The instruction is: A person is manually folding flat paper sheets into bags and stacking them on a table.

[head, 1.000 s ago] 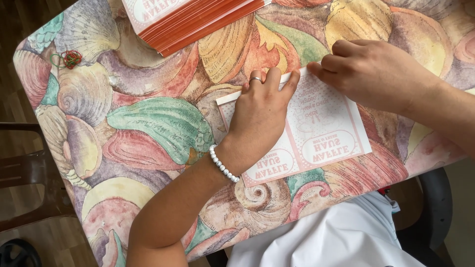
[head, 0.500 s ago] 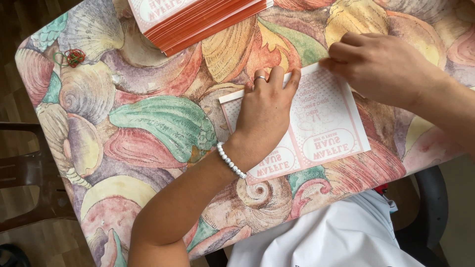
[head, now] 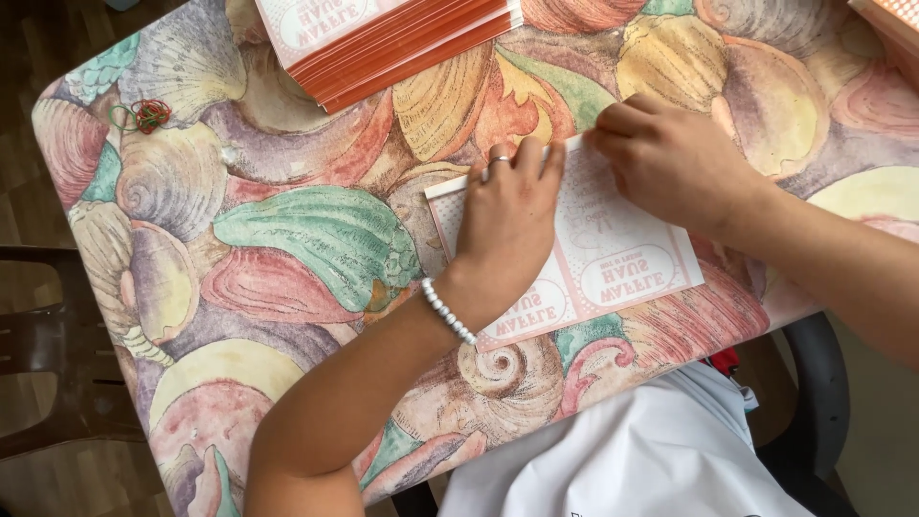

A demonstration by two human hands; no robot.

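- Two hands in view, both the person's own, both on one sheet of printed paper (head: 613,258) lying flat near the table's (head: 316,239) near edge.
- Left hand (head: 507,225): open, palm down, fingers together, pressing the sheet's left half flat. A ring sits on one finger; one bracelet of white beads (head: 448,311) circles the wrist.
- Right hand (head: 675,163): fingers curled, tips bearing on the sheet's far edge, just beside the left fingertips. Whether it pinches the edge or only presses it cannot be told.
- The sheet is white with red print; its left part is hidden under the left hand and its upper right corner under the right.
- One stack of like sheets with orange-red edges (head: 383,33) lies at the table's far side, well apart from the hands, cut off by the top of the view.
- A second stack's corner (head: 885,19) shows at the top right.
- One small tangle of red and green rubber bands (head: 142,115) lies near the table's far left corner.
- The table wears a cloth patterned with large seashells.
- One dark chair (head: 43,354) stands to the left of the table.
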